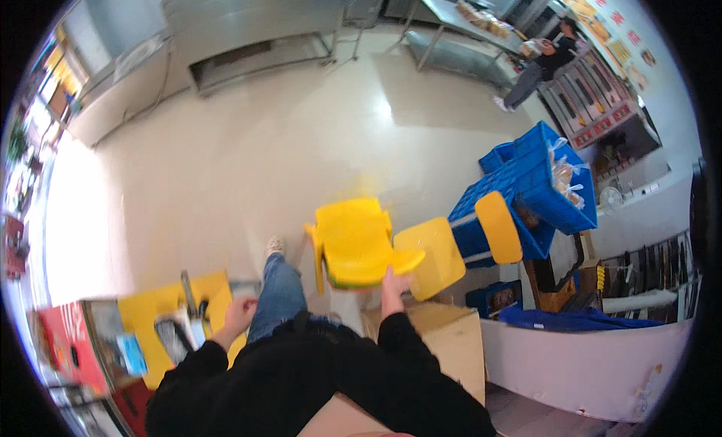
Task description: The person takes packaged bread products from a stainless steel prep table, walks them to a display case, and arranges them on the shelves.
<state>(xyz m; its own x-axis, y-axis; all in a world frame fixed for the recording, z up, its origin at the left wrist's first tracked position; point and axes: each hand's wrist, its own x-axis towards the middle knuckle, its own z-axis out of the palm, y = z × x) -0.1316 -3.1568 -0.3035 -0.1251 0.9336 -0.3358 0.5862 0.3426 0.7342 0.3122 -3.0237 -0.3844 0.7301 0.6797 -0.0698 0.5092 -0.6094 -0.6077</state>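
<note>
My right hand (396, 287) grips the edge of a yellow plastic chair (352, 239), beside its armrest-like side. A green edge shows under the yellow seat, perhaps a second chair stacked below. My left hand (240, 317) hangs by my thigh with its fingers loosely curled, and I see nothing in it. Nearest to it is a yellow tabletop (135, 301) with a dark device and small items on it. Right of the plastic chair stands another chair with a pale yellow seat (431, 259) and an orange-yellow backrest (499, 227).
Blue plastic crates (524, 177) stand on the right, the top one holding bagged goods (564, 174). A cardboard box (451, 335) and a white curved counter (581, 358) are close on my right. Steel tables (445, 11) line the back; a person (550, 59) stands by the ovens (592, 93).
</note>
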